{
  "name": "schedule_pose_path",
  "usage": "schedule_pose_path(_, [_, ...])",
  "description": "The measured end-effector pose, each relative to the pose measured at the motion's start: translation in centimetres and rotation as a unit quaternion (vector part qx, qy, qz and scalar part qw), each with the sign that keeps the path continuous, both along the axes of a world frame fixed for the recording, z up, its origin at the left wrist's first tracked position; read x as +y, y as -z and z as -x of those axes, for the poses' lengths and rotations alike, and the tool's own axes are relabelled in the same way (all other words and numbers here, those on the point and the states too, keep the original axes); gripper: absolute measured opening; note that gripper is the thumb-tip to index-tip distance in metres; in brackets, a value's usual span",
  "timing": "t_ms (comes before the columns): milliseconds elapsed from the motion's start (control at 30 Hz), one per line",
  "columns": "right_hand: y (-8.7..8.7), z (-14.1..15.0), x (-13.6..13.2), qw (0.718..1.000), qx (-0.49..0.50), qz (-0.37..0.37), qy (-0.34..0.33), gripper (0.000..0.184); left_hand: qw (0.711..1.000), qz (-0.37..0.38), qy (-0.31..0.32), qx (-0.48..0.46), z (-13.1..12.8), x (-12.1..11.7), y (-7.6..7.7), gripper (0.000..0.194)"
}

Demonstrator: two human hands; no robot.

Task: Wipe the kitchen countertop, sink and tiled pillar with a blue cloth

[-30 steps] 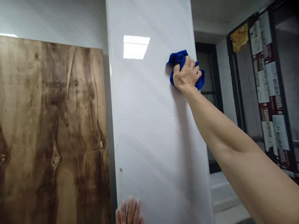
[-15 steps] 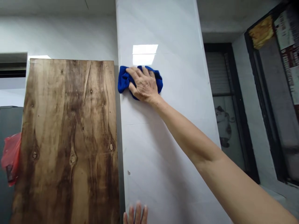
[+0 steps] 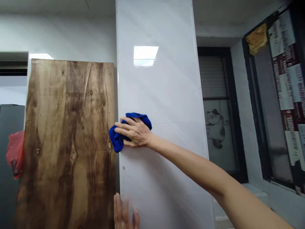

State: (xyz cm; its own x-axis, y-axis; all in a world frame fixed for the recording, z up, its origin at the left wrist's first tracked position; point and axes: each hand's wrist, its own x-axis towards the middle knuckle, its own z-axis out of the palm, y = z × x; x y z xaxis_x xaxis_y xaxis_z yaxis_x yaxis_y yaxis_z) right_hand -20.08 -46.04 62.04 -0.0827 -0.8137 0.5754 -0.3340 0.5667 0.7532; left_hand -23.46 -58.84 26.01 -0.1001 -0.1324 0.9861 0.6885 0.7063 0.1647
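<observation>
The blue cloth [image 3: 144, 119] lies against the white tiled column [image 3: 164, 92], bunched at its left edge about level with its horizontal joint [image 3: 176, 122], one corner sticking out past that edge in front of the wooden board [image 3: 71, 140] that stands left of the column. The right hand [image 3: 135, 133] has hold of it with a broad, fairly flat grip, fingers spread and slightly bent over the folds. The left hand [image 3: 124, 216], partly cut off and blurred, shows extended fingers at the column's left edge, lower down; it seems to hold nothing, though whether it presses the tile cannot be told. The cloth looks light, soft and limp, unlikely to break, and should slide easily on the glossy column; it is probably best held at its thick bunched middle, under palm and fingers together, since a loose corner would just flop. Compared with half a second ago, the cloth and right hand sit lower on the column and further over its left edge, while the left hand reaches a little higher.
</observation>
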Motion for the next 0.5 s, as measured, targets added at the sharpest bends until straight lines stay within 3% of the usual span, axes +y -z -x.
schedule_pose_path(67, [2.4,-0.2,-0.1,0.999,-0.025,-0.042,-0.008,0.045,0.991,-0.08,0.046,-0.094,-0.7,0.4,-1.2,0.079])
schedule_pose_path(167, [5.5,-0.3,-0.2,0.991,-0.061,-0.12,-0.023,0.041,0.966,-0.121,0.098,-0.207,-1.3,0.9,-2.5,0.073])
schedule_pose_path(267, [6.6,-0.1,0.0,0.984,-0.066,-0.164,-0.037,0.039,0.96,-0.119,0.099,-0.233,-0.8,0.9,-2.6,0.072])
schedule_pose_path(367, [4.9,0.1,0.4,0.985,-0.044,-0.159,-0.051,0.04,0.969,-0.103,0.061,-0.215,0.5,0.8,-1.6,0.074])
schedule_pose_path(500, [-0.5,0.0,0.7,0.997,-0.005,-0.074,-0.028,0.045,0.976,-0.128,-0.021,-0.176,2.0,1.2,-0.3,0.072])
